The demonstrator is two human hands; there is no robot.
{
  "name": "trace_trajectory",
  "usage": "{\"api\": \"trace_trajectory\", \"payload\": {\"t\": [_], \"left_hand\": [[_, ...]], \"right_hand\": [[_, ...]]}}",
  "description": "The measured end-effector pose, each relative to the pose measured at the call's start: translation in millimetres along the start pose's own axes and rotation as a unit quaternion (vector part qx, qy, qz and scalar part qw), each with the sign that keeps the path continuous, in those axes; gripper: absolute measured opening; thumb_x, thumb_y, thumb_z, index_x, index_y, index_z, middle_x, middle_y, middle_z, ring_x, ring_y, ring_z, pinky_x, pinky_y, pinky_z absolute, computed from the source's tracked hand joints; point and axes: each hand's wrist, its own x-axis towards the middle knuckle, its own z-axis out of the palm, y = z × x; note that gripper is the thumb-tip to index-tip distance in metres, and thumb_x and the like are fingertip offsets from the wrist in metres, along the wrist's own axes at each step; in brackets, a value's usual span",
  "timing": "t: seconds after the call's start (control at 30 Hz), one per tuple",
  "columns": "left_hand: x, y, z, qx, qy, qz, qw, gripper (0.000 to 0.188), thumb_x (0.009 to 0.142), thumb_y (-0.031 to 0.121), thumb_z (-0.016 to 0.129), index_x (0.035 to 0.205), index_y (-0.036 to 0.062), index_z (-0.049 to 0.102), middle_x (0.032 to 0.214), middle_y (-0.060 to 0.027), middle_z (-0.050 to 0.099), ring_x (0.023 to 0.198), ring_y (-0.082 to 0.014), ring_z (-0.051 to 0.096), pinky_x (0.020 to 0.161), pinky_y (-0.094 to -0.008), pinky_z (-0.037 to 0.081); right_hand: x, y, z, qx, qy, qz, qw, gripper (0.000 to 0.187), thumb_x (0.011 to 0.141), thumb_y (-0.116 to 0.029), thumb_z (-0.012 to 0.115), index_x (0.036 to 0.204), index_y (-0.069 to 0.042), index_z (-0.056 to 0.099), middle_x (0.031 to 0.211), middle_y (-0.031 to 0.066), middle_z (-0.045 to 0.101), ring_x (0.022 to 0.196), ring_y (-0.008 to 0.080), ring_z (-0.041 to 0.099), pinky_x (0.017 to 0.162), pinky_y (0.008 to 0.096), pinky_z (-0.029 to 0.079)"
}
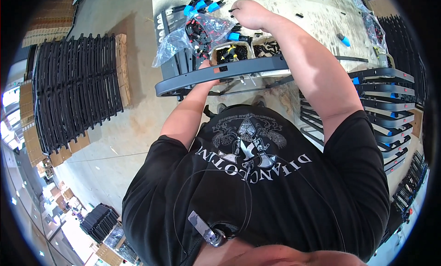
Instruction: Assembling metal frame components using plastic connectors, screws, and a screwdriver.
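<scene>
A long black curved bar [257, 66] lies across in front of me, over the near edge of the worktable. My left hand [205, 64] is at its left part, fingers curled round behind it and mostly hidden by the bar. Farther out over the table, my right hand [250, 14] is closed in a pinch on a small black piece [233, 10]. Below that hand lie a blue-and-black part [239, 37] and two open containers, one of black and yellow pieces [232, 53], the other of small black pieces [267, 48].
A clear plastic bag [171, 45] with red and black parts [198, 34] lies at the table's left. Several blue-capped black parts [202, 5] sit at the far left. Black bars [383, 107] are stacked on my right. A pallet of black frames [78, 87] stands left.
</scene>
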Motion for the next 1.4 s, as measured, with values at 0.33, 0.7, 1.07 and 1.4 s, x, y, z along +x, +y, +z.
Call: {"api": "trace_trajectory", "payload": {"t": [0.33,0.7,1.07,1.4], "left_hand": [[-90.4,40.6,-4.1,0.444,-0.023,0.256,0.858,0.043,0.09,0.034,0.067,0.113,-0.0013,0.062,0.105,-0.0242,0.069,0.101,-0.0423,0.066,0.088,-0.0477,0.052],[-254.0,278.7,-80.7,0.095,-0.442,0.202,0.869,0.043,0.089,0.018,0.076,0.127,-0.0001,0.064,0.108,-0.0101,0.071,0.093,-0.0175,0.068,0.083,-0.0331,0.054],[141.3,250.2,-84.2,0.498,0.038,0.224,0.837,0.048,0.085,0.035,0.067,0.126,0.0089,0.069,0.127,-0.0166,0.068,0.119,-0.0332,0.064,0.101,-0.0388,0.05],[254.2,250.0,-40.5,0.662,-0.059,0.142,0.734,0.081,0.066,0.038,0.085,0.136,0.0096,0.056,0.133,-0.0172,0.064,0.124,-0.0318,0.062,0.103,-0.0395,0.05]], "right_hand": [[-0.9,10.5,-1.5,0.003,0.012,0.016,1.0,0.036,0.086,-0.016,0.051,0.112,0.0,0.072,0.11,0.0246,0.071,0.104,0.039,0.068,0.092,0.0449,0.052],[9.7,0.7,-11.4,0.01,0.052,0.024,0.998,0.045,0.099,-0.032,0.047,0.111,0.005,0.071,0.111,0.0275,0.07,0.106,0.0427,0.066,0.096,0.0469,0.051],[0.9,-13.8,-18.0,-0.019,0.011,0.019,1.0,0.041,0.1,-0.029,0.046,0.104,0.005,0.069,0.105,0.0278,0.07,0.102,0.0435,0.066,0.095,0.0484,0.05],[-0.4,-5.9,-19.4,-0.008,-0.003,0.045,0.999,0.035,0.098,-0.024,0.046,0.102,0.003,0.069,0.103,0.0271,0.069,0.101,0.0426,0.066,0.093,0.0495,0.051]]}}
